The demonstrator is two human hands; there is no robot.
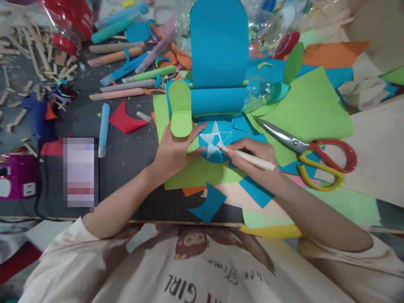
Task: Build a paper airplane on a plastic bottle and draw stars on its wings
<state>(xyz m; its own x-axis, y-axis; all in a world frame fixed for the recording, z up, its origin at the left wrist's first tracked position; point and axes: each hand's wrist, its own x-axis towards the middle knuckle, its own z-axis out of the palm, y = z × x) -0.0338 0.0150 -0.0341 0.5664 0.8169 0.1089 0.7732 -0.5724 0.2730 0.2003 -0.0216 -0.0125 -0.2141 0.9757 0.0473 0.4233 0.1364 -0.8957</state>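
My right hand (263, 162) grips a white marker (257, 161), its tip touching a blue piece of paper (246, 135). On that paper is a white star (206, 137), partly coloured in. My left hand (172, 151) lies spread with thumb and forefinger apart, pressing at the paper's left side. A green rounded paper strip (180, 103) covers some of its fingers. Behind both hands stands a blue paper-covered piece with a tall rounded flap (219, 46). Green paper (189, 179) lies underneath.
Scissors (303, 146) with red and yellow handles lie at the right among paper sheets. Several markers (118, 54) and scraps spread at the back left. A phone (80, 172), a blue glue gun (42, 118) and wooden stick pieces (34, 46) are on the left.
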